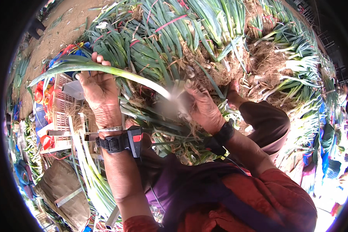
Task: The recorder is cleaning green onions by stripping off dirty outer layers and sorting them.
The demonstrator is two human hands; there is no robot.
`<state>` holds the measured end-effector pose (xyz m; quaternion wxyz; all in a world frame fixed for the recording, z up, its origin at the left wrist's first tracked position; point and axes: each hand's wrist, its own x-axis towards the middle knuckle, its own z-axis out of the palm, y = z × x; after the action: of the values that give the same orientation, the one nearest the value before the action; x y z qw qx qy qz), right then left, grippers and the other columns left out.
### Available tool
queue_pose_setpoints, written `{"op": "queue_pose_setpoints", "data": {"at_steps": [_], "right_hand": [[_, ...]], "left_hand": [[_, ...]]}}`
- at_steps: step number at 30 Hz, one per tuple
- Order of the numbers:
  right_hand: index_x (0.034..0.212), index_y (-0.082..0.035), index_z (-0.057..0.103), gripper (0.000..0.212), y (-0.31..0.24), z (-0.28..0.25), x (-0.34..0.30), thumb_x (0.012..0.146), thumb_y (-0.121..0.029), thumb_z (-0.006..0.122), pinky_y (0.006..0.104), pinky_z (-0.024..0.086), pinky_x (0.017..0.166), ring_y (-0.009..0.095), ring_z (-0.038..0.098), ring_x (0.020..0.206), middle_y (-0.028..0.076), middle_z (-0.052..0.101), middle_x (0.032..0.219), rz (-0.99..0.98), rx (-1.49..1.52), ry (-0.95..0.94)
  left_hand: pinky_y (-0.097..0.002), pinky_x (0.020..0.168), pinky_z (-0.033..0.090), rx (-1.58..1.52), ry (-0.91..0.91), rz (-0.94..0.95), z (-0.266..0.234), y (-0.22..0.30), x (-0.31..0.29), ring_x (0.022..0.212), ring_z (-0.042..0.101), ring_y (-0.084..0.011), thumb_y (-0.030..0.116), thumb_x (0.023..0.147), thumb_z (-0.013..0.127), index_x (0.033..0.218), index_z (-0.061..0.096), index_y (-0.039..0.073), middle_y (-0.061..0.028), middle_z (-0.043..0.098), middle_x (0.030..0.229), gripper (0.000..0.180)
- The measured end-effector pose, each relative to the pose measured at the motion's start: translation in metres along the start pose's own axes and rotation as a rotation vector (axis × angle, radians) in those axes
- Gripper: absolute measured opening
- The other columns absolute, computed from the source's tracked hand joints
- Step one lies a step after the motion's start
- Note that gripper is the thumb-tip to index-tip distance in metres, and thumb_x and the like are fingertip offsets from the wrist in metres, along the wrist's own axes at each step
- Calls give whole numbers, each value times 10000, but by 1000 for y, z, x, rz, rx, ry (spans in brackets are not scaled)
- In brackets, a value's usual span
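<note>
A long green onion (139, 78) lies across the curled fingers of my left hand (99, 91), which is closed round its green part with the palm turned up. Its leaves hang out to the left, and its white stem slopes down to the right. My right hand (207, 108) is at the root end, fingers bent inward. Motion blurs the root end and my right fingertips, so what they pinch cannot be made out. Beside my left forearm lie several green onions (87, 154) with pale stems and roots.
Bundles of green onions (162, 42), some tied with pink bands, are heaped in front of me. More root-on onions (303, 63) are piled at the right. A plastic crate (62, 102) stands at the left, above a brown sack (60, 189). My bent knee (266, 121) is near my right forearm.
</note>
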<state>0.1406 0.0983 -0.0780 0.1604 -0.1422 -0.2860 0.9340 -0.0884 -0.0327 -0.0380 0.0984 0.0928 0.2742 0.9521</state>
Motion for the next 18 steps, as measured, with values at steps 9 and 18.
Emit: {"op": "queue_pose_setpoints", "data": {"at_steps": [9, 18], "right_hand": [[940, -79, 614, 112, 2, 19, -14, 895, -180, 607, 323, 508, 731, 166, 614, 771, 47, 623, 843, 7, 220, 185], [878, -85, 492, 101, 1, -1, -46, 908, -128, 578, 243, 382, 538, 91, 400, 573, 15, 485, 742, -343, -514, -21]], "left_hand": [[-252, 528, 324, -225, -137, -228, 0, -15, 2, 578, 352, -100, 362, 849, 648, 1096, 523, 41, -3, 455, 692, 424], [-228, 490, 320, -102, 76, -75, -14, 14, 6, 539, 377, -104, 304, 852, 657, 1010, 526, 81, -28, 471, 660, 303]]}}
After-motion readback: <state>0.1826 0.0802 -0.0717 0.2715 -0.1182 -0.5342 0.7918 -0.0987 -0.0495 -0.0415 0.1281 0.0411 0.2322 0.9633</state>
